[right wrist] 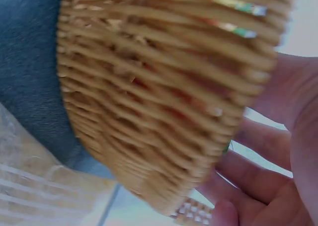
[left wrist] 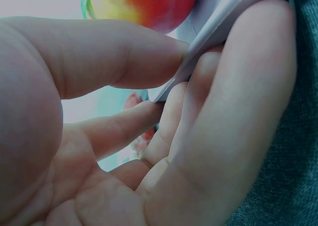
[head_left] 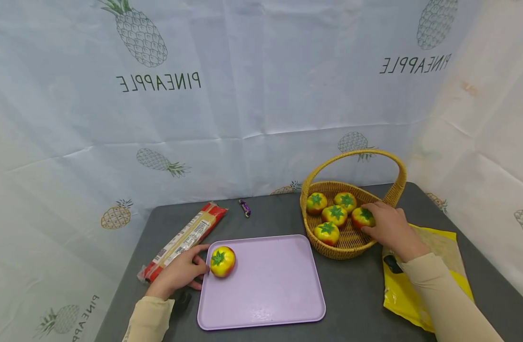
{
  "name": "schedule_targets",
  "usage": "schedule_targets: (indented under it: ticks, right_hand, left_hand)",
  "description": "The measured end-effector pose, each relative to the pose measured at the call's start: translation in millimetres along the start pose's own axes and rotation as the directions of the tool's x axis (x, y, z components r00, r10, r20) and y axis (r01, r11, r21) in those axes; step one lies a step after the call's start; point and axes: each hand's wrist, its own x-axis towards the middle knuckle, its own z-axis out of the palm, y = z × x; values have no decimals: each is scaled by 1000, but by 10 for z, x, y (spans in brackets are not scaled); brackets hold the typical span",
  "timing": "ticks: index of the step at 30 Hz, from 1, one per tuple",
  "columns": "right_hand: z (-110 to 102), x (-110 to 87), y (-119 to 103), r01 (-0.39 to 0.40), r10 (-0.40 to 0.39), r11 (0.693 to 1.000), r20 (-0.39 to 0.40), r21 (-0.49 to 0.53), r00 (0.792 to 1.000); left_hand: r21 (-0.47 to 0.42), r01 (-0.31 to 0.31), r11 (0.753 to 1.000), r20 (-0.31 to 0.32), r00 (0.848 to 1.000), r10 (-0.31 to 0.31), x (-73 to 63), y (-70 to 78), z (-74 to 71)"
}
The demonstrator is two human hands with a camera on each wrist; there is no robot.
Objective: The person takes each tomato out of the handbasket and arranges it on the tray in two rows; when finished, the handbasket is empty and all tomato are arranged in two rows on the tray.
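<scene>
My left hand (head_left: 181, 270) pinches the left rim of a lilac tray (head_left: 270, 285), thumb on top and fingers beneath in the left wrist view. Close to that rim, a yellow-red tomato-like fruit (head_left: 222, 261) with a green star-shaped top lies on the tray. At the right, my right hand (head_left: 392, 228) reaches over the rim of a wicker basket (head_left: 351, 244) and holds another such fruit (head_left: 362, 217) between thumb and fingers. Several more of these fruits (head_left: 334, 215) sit in the basket. In the right wrist view the woven wall (right wrist: 164, 97) hides most of the held fruit.
A red-and-clear packet (head_left: 188, 240) lies left of the tray, beside my left hand. Behind the tray is a small purple wrapped candy (head_left: 245, 208). A yellow bag (head_left: 447, 256) lies under my right forearm. The basket's tall handle (head_left: 355, 153) arches over the fruits.
</scene>
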Motion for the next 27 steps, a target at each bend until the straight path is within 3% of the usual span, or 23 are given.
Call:
schedule_targets:
  ticks: [10,18,27]
  right_hand:
    - [-179,-92,-339,48,-45,995,-36,85,998]
    - [-224,-188,-778,159,-147,978,-91,135,985]
    - [-59,-195,-1248,265,-240,945,-144,190,960]
  left_hand:
    - [1,-11,1000,-16,1000,11,-2,-5,7]
    - [2,-8,1000,-17,1000,8,0,-16,1]
    - [2,-14,1000,-29,999,14,-1,-26,3]
